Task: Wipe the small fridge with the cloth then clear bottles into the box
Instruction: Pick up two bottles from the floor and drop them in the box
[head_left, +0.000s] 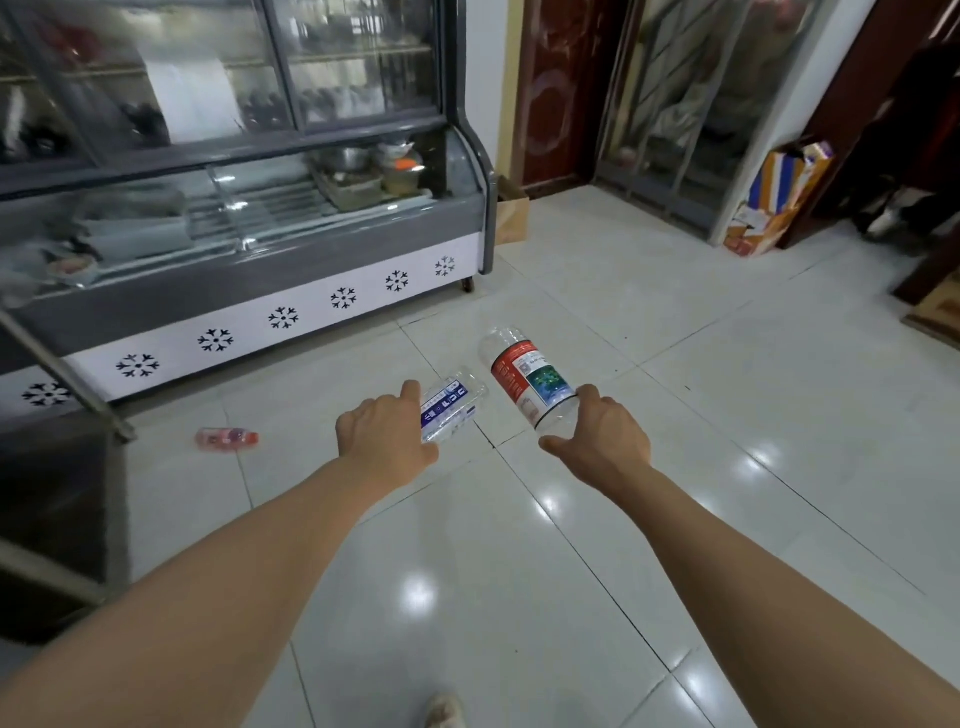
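White tile floor (675, 415); each hand grips a bottle: left hand (387, 434), right hand (605, 434)

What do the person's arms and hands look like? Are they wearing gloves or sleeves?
No gloves and no sleeves show. Both forearms are bare right up to the picture's edge. The left hand and the right hand are bare too, with no watch, bracelet or ring that can be seen. They are ordinary hands with a thumb and fingers, and there are no cables or markings on them.
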